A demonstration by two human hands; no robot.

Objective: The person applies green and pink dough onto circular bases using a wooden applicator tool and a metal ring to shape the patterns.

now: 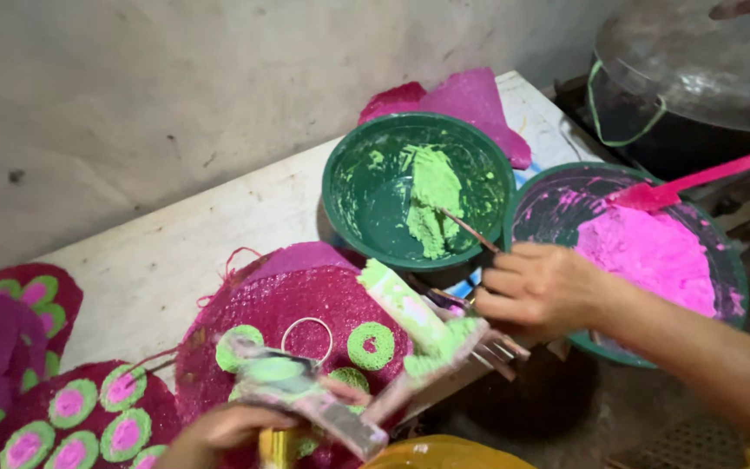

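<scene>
White-painted wooden table top point(175, 252) carries a round magenta lacy disc with green rings point(305, 326), just beside a green plastic bowl of green paste point(417, 189) and a second green bowl of pink paste point(644, 252); the right hand point(542, 291) is curled around a thin paste-smeared stick point(470, 230) at the bowl's rim; the left hand point(232, 427) is clamped on a paste-caked flat applicator point(305, 395) over the disc.

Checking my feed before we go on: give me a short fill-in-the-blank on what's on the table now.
1. The green bowl holds ____ paste.
2. The spatula resting in the pink bowl is ____ in colour.
3. The right hand holds a thin stick whose tip reaches into the ____ bowl.
4. The left hand grips a paste-smeared ____ tool.

Missing words: green; pink; green; flat
</scene>
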